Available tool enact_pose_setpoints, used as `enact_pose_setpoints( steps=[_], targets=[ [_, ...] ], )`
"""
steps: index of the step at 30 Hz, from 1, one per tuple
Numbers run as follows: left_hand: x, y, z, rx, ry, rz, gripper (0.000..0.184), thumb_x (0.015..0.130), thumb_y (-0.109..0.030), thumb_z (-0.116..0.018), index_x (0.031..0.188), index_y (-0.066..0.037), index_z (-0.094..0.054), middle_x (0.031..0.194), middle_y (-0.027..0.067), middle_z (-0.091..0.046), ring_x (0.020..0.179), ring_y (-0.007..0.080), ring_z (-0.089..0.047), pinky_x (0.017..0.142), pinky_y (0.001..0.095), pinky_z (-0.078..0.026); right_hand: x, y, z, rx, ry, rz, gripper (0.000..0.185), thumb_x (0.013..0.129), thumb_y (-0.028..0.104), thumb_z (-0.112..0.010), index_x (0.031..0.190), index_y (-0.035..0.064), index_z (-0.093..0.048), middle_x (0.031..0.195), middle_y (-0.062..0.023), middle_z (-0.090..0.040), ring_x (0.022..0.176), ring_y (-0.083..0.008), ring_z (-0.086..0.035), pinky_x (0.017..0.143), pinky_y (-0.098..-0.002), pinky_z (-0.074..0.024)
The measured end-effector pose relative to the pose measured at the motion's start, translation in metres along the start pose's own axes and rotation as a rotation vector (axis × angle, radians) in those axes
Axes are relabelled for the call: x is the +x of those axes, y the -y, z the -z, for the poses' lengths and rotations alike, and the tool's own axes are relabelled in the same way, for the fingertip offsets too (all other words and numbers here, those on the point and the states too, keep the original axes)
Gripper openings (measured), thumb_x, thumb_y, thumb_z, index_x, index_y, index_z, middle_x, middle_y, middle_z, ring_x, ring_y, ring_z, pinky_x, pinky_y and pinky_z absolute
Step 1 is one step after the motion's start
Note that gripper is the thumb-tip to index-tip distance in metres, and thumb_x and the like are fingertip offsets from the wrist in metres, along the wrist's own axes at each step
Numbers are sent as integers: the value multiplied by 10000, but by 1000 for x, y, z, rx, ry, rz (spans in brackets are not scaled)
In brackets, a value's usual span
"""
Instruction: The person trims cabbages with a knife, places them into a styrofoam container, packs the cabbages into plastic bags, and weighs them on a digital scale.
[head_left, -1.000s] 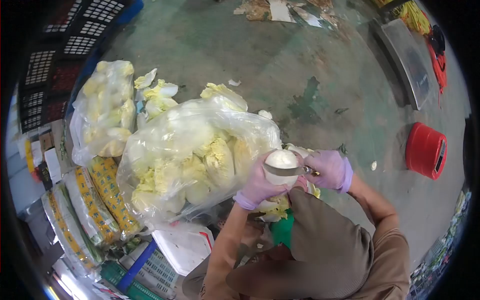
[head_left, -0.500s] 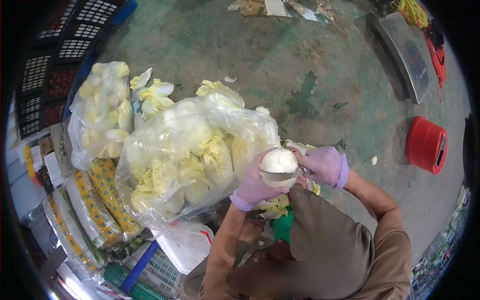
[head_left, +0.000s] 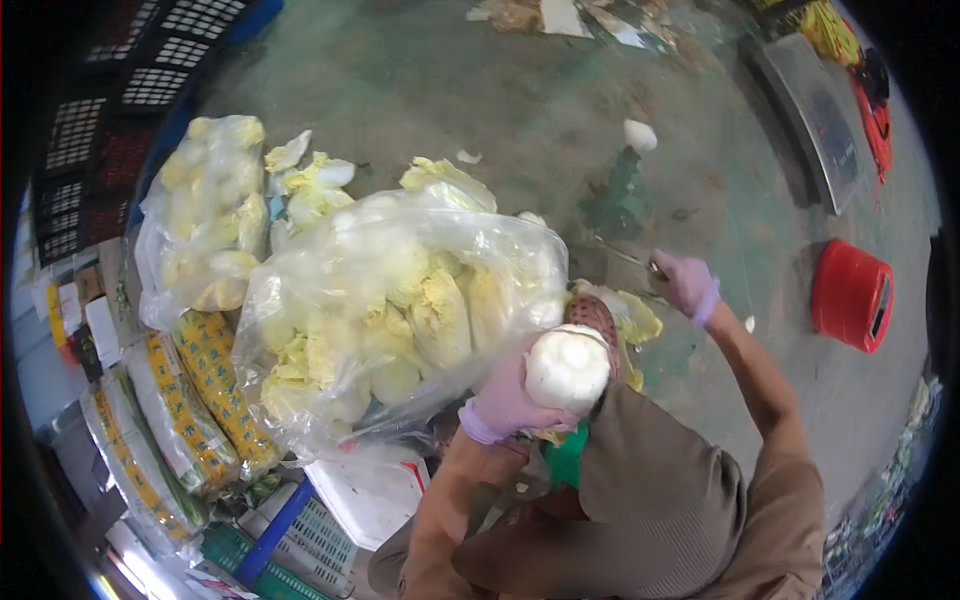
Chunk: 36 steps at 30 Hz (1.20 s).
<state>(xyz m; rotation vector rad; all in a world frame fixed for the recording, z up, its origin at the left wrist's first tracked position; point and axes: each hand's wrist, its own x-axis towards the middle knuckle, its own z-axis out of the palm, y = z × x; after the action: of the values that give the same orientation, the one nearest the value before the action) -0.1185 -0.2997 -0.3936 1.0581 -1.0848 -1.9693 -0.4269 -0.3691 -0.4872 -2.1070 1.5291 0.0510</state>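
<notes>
My left hand (head_left: 503, 397), in a pale purple glove, is wrapped round a napa cabbage (head_left: 566, 370) whose white stem end faces up toward me. Out to the right, my gloved right hand (head_left: 688, 287) is closed on the handle of a knife (head_left: 622, 253); its blurred blade points up and left, away from the cabbage. A white cut piece (head_left: 640, 135) shows beyond the knife, and I cannot tell whether it is in the air or on the floor. Loose cabbage leaves (head_left: 636, 318) lie beside my shoe, below the knife.
A large clear bag (head_left: 515, 235) of napa cabbages stands at my left, with a smaller filled bag (head_left: 205, 210) behind it. Yellow-printed packs (head_left: 215, 380), a white foam box (head_left: 365, 495) and dark crates (head_left: 75, 130) line the left. A red stool-like object (head_left: 850, 295) stands right.
My right hand has swung the knife away from the cabbage, up and right. A white piece has appeared over the far floor. The cabbage in my left hand sits slightly lower.
</notes>
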Motion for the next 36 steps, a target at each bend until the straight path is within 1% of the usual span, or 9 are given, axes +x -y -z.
enact_pose_setpoints(
  steps=[1, 6, 15, 18, 22, 24, 25, 28, 36],
  targets=[
    [1, 4, 5, -36, -82, 79, 829, 570, -123, -825, 1268, -9, -394, 1176, 86, -522, 1061, 163, -524, 902, 326, -458, 1, 9, -4, 8, -6, 11, 149, 762, 215, -618, 843, 95, -581, 701, -144, -607, 587, -317, -604, 511, -407, -472],
    [18, 31, 4, -267, -222, 171, 764, 617, -106, -798, 1264, -20, -403, 1163, 79, -537, 1039, 156, -537, 878, 312, -469, -12, 78, 8, 1233, 277, -184, 433, 759, 142, -718, 1117, 8, -514, 909, -32, -610, 832, -86, -545, 743, -262, -471],
    [14, 63, 30, -452, -209, 218, 768, 698, -290, -751, 1316, -20, -382, 1218, 82, -530, 1107, 203, -529, 924, 342, -452, 14, 114, 21, 1523, 458, -281, 341, 779, 160, -656, 1068, 13, -552, 827, -1, -561, 707, -57, -495, 619, -220, -424],
    [13, 46, 20, -656, -321, 163, 664, 752, -244, -677, 1295, 8, -391, 1202, 91, -533, 1077, 211, -546, 875, 343, -482, 18, 106, 6, 1576, 499, -494, 273, 781, 164, -657, 994, 14, -575, 750, 16, -558, 641, -61, -495, 574, -223, -423],
    [10, 61, 24, -710, -328, 90, 666, 770, -261, -657, 1306, 14, -373, 1217, 104, -525, 1098, 226, -542, 878, 355, -490, 23, 89, -26, 1260, 204, -438, 236, 791, 199, -667, 917, 11, -600, 748, 4, -574, 657, -74, -525, 572, -240, -439],
    [12, 52, 20, -766, -349, 132, 617, 810, -245, -629, 1306, 12, -367, 1208, 108, -524, 1061, 215, -558, 862, 347, -491, 24, 87, -31, 425, -226, -163, 333, 776, 200, -692, 1024, 2, -593, 843, -25, -600, 740, -99, -552, 645, -257, -470],
    [15, 48, 19, -767, -356, 129, 617, 810, -245, -629, 1306, 12, -367, 1208, 108, -524, 1061, 215, -558, 862, 347, -491, 21, 87, -32, 426, -222, -157, 333, 776, 200, -692, 1024, 2, -593, 843, -25, -600, 740, -99, -552, 645, -257, -470],
    [32, 51, 19, -554, -407, 110, 456, 881, -189, -564, 1273, -9, -416, 1146, 84, -548, 990, 178, -565, 827, 330, -483, 14, 114, 9, 1359, 72, -103, 630, 732, 158, -735, 1277, 15, -453, 1088, -77, -574, 948, -135, -547, 845, -272, -450],
    [34, 37, 20, -713, -399, 241, 429, 887, -209, -559, 1249, 0, -459, 1098, 75, -579, 921, 137, -581, 779, 302, -484, 24, 86, -2, 1800, 474, -209, 531, 798, 296, -646, 1195, -7, -467, 1038, -75, -597, 907, -122, -590, 797, -261, -488]
  ],
)
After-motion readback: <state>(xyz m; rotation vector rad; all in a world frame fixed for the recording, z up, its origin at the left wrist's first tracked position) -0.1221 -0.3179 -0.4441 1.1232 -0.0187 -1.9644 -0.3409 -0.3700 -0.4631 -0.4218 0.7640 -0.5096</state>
